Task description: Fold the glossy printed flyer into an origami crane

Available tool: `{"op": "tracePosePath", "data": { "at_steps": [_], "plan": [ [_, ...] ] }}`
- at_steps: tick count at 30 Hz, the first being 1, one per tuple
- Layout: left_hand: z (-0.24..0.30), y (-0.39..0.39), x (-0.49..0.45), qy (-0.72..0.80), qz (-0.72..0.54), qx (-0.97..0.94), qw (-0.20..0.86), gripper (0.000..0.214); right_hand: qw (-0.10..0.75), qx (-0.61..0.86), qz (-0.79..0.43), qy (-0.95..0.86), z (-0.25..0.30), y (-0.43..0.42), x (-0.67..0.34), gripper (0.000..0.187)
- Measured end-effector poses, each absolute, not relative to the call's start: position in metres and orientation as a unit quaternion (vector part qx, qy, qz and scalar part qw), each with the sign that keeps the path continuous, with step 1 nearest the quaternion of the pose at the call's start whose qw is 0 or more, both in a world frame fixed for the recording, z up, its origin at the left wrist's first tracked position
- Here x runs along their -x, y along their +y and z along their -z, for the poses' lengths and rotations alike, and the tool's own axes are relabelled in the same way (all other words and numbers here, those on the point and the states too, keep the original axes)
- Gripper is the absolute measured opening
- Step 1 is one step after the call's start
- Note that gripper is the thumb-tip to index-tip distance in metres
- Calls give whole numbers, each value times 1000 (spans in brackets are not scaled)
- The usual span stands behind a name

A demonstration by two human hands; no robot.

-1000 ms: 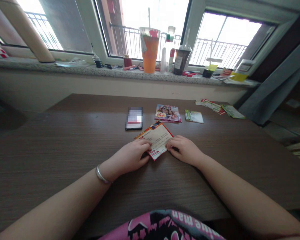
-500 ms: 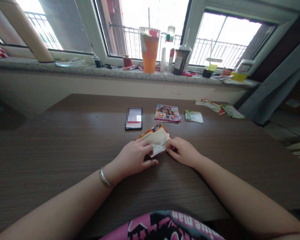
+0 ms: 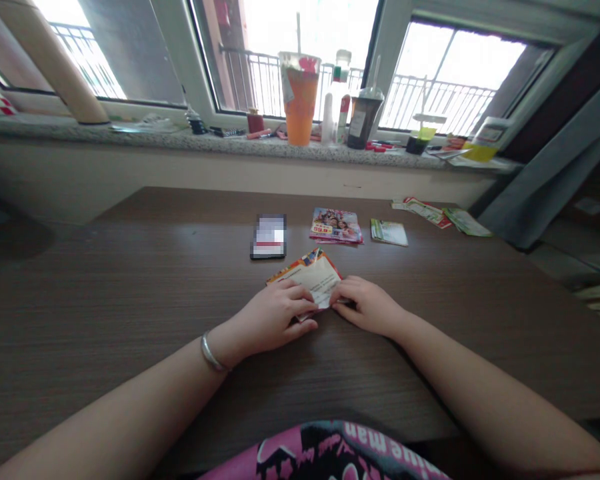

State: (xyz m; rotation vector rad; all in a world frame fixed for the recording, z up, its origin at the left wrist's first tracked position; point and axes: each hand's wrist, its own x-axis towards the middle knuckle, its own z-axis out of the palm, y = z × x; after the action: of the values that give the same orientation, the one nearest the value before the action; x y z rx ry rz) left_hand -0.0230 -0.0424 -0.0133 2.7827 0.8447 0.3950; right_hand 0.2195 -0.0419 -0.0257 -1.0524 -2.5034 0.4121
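Holding printed leaflet (image 3: 316, 272) on table (image 3: 130, 287) — left fingers (image 3: 297, 293) part-open atop it — right fingers (image 3: 345, 289) pinched on edge.

Strong daylight comes through the windows (image 3: 330, 30) in front of me, and their glass is almost burnt to white. My side of the table (image 3: 130, 287) is dimmer, with a soft shadow along my right arm (image 3: 480, 380). Toward the edges, the window frames lean and stretch. Coarse squares cover the phone (image 3: 269, 237); small print on the paper (image 3: 323, 280) is unclear.
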Motion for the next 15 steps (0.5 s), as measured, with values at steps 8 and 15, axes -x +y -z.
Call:
{"op": "tracePosePath", "data": {
  "at_steps": [8, 15],
  "plan": [
    [12, -41, 22, 301, -152, -931, 137, 29, 191, 362, -144, -901, 24, -43, -221, 8],
    [18, -35, 23, 328, -181, -900, 224, 29, 190, 351, -158, -903, 24, -44, -221, 6]
  ]
}}
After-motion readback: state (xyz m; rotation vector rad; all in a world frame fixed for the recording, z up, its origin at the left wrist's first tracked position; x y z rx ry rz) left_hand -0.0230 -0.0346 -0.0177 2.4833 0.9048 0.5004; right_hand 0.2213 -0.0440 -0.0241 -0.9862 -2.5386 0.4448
